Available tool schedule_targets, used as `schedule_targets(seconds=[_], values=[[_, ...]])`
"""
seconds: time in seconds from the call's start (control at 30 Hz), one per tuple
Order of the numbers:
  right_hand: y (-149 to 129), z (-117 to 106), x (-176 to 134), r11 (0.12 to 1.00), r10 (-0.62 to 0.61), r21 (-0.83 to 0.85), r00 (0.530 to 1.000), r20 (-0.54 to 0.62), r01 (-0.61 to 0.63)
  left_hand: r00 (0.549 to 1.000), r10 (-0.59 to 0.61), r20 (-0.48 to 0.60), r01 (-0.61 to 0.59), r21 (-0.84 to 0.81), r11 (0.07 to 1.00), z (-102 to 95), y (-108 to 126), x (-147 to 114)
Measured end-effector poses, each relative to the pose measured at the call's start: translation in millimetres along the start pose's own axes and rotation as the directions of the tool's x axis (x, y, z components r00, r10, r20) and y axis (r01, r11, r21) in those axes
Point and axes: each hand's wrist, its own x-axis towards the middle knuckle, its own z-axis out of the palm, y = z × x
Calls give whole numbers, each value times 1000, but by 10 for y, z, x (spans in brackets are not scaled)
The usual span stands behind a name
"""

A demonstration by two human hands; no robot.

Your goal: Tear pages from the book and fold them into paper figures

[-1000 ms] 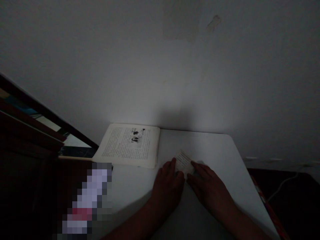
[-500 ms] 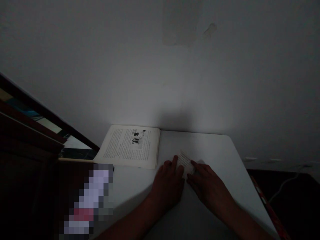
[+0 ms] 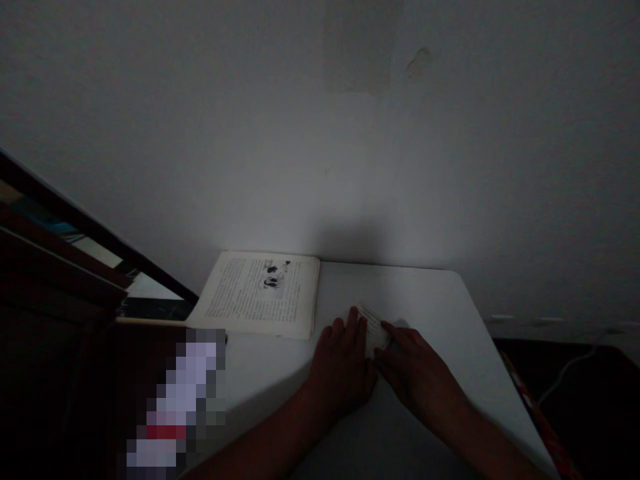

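The scene is dim. A small printed piece of paper point(image 3: 375, 327) lies on the white table point(image 3: 440, 307). My left hand point(image 3: 345, 363) rests flat on the paper's left part, fingers stretched forward together. My right hand point(image 3: 415, 373) presses the paper's right edge with its fingertips. Most of the paper is hidden under both hands. An open book point(image 3: 260, 300) with printed text and a small picture lies flat on the table to the left of my hands.
A bare white wall point(image 3: 320, 133) stands right behind the table. Dark wooden furniture with shelves point(image 3: 55, 260) fills the left side. A blurred-out patch point(image 3: 175, 400) sits at lower left. A white cable point(image 3: 565, 367) lies on the dark floor at right.
My left hand has slid forward over the small paper, covering more of it. My right hand has stayed at the paper's right edge. The book has not moved.
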Motion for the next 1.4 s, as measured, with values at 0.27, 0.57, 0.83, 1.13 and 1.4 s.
schedule_targets(seconds=[0.27, 0.57, 0.83, 1.13, 1.4], values=[[-12, -40, 18, 1000, 8, 9, 1000, 21, -8, 999, -7, -34, 9, 69, 998, 69, 27, 74], [-19, -46, 22, 999, 11, 29, 999, 37, -12, 999, 4, -50, 4, 171, 985, 149, 36, 280], [3, -15, 22, 1000, -13, 15, 1000, 15, 13, 996, -6, -84, 18, 149, 989, 172, 15, 339], [-28, -57, 35, 999, 29, 30, 998, 62, -31, 994, -14, -112, 28, 118, 993, 148, 1, 334], [46, -145, 130, 997, -48, 73, 990, 133, 38, 995, -83, -62, 88, 88, 992, 157, -9, 348]])
